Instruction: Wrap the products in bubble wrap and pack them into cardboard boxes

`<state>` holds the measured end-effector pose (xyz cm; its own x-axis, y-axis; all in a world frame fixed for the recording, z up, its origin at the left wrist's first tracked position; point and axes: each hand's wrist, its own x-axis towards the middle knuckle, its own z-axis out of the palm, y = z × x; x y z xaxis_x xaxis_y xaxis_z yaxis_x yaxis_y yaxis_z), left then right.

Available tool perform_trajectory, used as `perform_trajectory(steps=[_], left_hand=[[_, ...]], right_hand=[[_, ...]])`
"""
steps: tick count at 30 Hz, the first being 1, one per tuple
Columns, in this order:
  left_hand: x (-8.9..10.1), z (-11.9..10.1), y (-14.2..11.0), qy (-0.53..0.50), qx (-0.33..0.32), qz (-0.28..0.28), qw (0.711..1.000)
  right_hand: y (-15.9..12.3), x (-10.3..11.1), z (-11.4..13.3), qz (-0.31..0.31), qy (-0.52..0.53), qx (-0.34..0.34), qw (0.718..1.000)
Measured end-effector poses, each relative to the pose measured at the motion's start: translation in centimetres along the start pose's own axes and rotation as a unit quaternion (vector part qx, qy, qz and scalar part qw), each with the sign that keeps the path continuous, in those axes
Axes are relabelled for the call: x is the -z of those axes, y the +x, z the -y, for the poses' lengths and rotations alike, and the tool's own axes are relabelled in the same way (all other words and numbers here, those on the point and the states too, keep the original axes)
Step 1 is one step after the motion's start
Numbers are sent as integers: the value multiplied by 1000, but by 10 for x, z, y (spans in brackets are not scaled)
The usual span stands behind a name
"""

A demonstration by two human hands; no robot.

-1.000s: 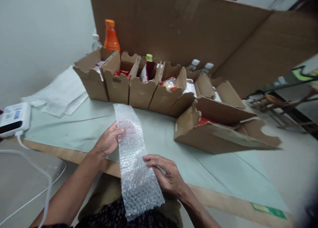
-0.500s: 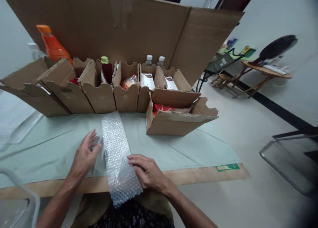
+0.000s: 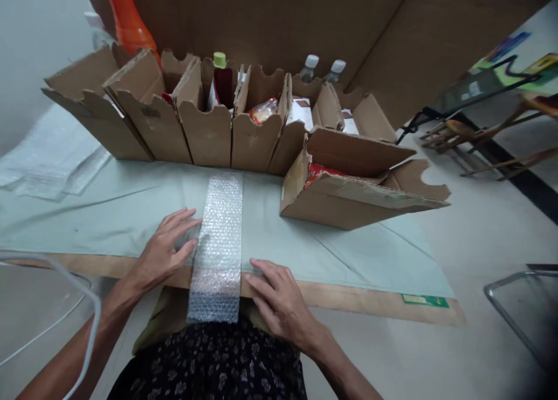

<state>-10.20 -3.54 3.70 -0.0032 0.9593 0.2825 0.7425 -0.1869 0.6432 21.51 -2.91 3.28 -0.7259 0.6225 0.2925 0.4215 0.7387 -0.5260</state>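
A long strip of bubble wrap (image 3: 220,231) lies flat on the pale green cloth, its near end hanging over the table edge above my lap. My left hand (image 3: 168,243) is beside the strip's left edge, fingers extended, the fingertips at or just touching it. To the right of the strip, my right hand (image 3: 281,298) hovers with its fingers apart and holds nothing. Beyond my right hand stands a cardboard box (image 3: 349,202) with a red packet (image 3: 320,172) inside.
Open cardboard bins (image 3: 257,138) stand in a row at the back, holding packets and cartons. Clear plastic sheets (image 3: 56,150) lie at the left. An orange bottle (image 3: 128,25) and a tall cardboard panel (image 3: 261,22) are behind. A white cable-like tube (image 3: 93,318) curves at lower left.
My right hand has come off the bubble wrap and sits apart from it. My left hand is closer to the strip, which lies straighter. The view has tilted downward.
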Motion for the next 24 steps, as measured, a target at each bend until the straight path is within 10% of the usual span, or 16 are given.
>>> perform_trajectory(steps=[4, 8, 15, 19, 24], left_hand=[[8, -7, -31, -61, 26, 7, 998], [0, -7, -37, -76, 41, 32, 996], [6, -17, -33, -163, 172, -25, 971], [-6, -30, -30, -55, 59, -104, 991], [-20, -30, -34, 17, -78, -68, 994]], right_hand=[[5, -9, 11, 102, -55, 78, 990], [25, -27, 22, -12, 11, 99, 995], [77, -35, 10, -113, 41, -162, 979], [93, -41, 3, -78, -85, -196, 974], [77, -25, 8, -106, -92, -135, 981]])
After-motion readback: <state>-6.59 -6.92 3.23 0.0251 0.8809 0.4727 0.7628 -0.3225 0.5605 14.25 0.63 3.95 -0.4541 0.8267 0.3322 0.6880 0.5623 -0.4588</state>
